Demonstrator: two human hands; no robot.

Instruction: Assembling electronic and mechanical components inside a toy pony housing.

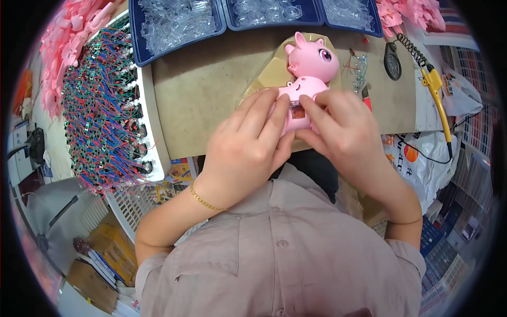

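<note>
A pink plastic toy animal point(311, 62) with a large painted eye lies on a tan pad point(270, 67) near the table's front edge. Its body has a small rectangular opening, dark reddish inside. From the left, my left hand point(247, 134) is closed around the body, fingertips at the opening's edge. My right hand point(340, 124) grips the other side, its fingers bent close to the same opening. Whether a small part sits between the fingertips is hidden.
Blue trays point(226, 16) of clear plastic pieces line the back. Wired circuit boards point(103, 111) heap at the left, beside pink parts point(71, 53). At the right are a yellow-handled soldering iron point(434, 84), a black oval object point(392, 61), a red-handled tool point(366, 98) and loose wired parts point(357, 67).
</note>
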